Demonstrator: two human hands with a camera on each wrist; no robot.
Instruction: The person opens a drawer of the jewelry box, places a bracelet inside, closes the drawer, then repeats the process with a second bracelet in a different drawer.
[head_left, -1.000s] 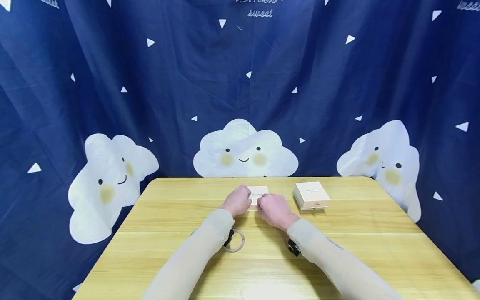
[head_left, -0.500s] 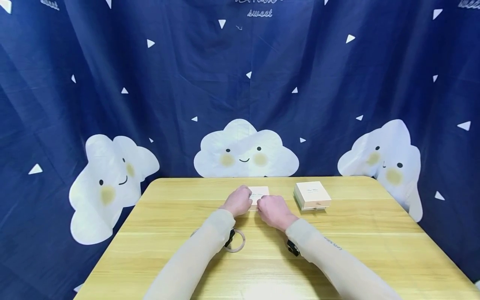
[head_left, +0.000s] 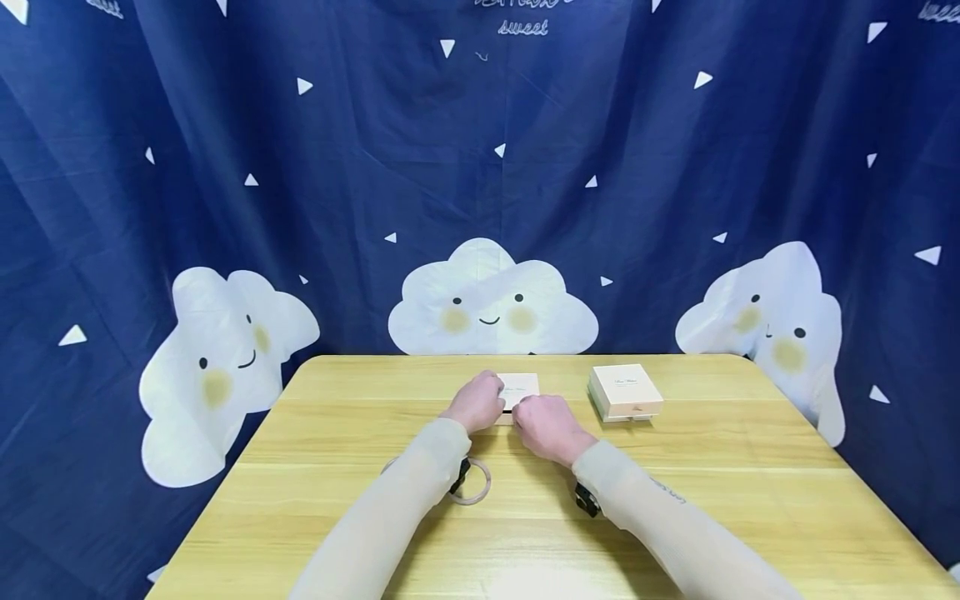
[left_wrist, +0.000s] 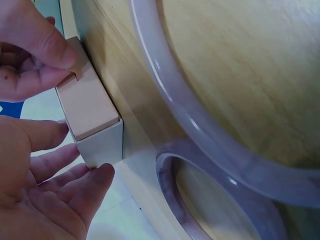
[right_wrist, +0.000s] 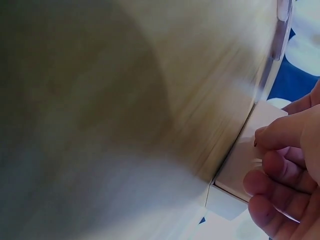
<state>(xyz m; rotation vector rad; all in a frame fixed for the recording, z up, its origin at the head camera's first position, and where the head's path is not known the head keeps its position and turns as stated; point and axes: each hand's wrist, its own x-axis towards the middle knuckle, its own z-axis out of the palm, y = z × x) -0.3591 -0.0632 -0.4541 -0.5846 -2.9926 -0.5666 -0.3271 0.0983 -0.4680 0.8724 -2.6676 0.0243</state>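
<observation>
A small white box (head_left: 521,385) with faint lettering on its lid sits near the table's far edge, a pink drawer front (left_wrist: 95,107) facing me. My left hand (head_left: 477,403) grips it by the left end, its fingers curled at the white side in the left wrist view. My right hand (head_left: 550,427) pinches the small tab on the drawer front between thumb and finger. A dark gap shows between lid and drawer front in the head view. What lies inside is hidden.
A second white box (head_left: 622,386) with a pink front stands to the right. Two pale mauve bangles, one nearer (left_wrist: 167,90) and one behind it (left_wrist: 165,187), lie by my left wrist, partly covered by the sleeve in the head view. A navy curtain (head_left: 645,208) hangs behind the wooden table (head_left: 675,517).
The drawer front has come slightly toward me, and a dark gap now shows under the lid's edge. My right hand has shifted a little toward me; my left hand stays put.
</observation>
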